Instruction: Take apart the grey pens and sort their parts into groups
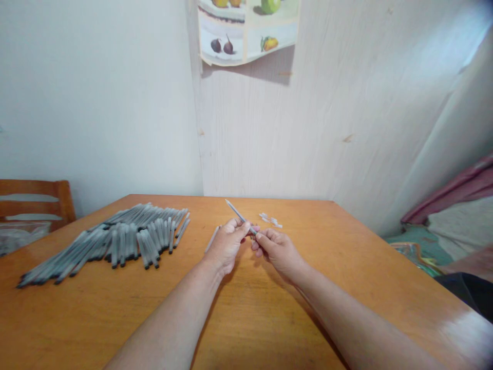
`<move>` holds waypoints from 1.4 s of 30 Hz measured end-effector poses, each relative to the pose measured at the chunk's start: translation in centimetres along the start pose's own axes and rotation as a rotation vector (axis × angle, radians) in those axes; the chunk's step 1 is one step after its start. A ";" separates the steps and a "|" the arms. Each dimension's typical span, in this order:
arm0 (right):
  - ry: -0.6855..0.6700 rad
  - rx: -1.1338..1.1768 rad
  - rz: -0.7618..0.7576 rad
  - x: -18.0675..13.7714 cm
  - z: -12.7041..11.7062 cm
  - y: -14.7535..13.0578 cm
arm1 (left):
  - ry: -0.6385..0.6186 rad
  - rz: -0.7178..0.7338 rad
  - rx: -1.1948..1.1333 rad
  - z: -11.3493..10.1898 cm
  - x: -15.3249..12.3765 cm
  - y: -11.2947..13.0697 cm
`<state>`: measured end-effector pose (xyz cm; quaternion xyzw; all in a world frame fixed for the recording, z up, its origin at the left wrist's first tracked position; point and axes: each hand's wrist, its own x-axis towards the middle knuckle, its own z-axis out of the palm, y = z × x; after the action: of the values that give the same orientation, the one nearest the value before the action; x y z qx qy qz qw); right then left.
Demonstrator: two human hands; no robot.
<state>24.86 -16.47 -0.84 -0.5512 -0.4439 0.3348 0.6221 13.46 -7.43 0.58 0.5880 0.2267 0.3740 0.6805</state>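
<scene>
A slim pen (235, 211) is held above the middle of the table, its pointed tip aimed up and to the left. My left hand (228, 243) pinches its barrel between thumb and fingers. Close beside it, my right hand (275, 250) is closed on the pen's lower end, which the fingers partly hide. Just left of my left hand, another pen (212, 238) lies on the table, partly covered by that hand. Beyond my right hand lie several small white pieces (270, 220), too small to make out clearly.
A large pile of clear pens with black ends (127, 234) spreads over the left of the wooden table (246, 318). A wooden chair (63, 203) stands at the left. Fabric (462, 216) and a dark object (468, 293) lie past the right edge. The wall carries a fruit poster (246, 36).
</scene>
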 end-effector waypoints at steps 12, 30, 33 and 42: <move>0.095 -0.083 -0.096 0.1 0.4 0.6 | 0.036 -0.023 -0.021 -0.4 0.3 -0.3; 0.025 0.193 0.030 -0.1 0.2 0.3 | 0.009 -0.032 0.007 -0.4 0.2 -0.2; -0.011 0.240 0.094 0.0 0.1 0.6 | 0.009 -0.030 -0.001 -0.5 0.3 -0.3; -0.003 0.226 0.062 0.0 0.2 0.6 | 0.008 -0.029 0.026 -0.4 0.2 -0.2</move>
<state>24.77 -16.30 -1.44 -0.4905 -0.3873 0.4025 0.6689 13.30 -7.04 0.31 0.5920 0.2426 0.3635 0.6771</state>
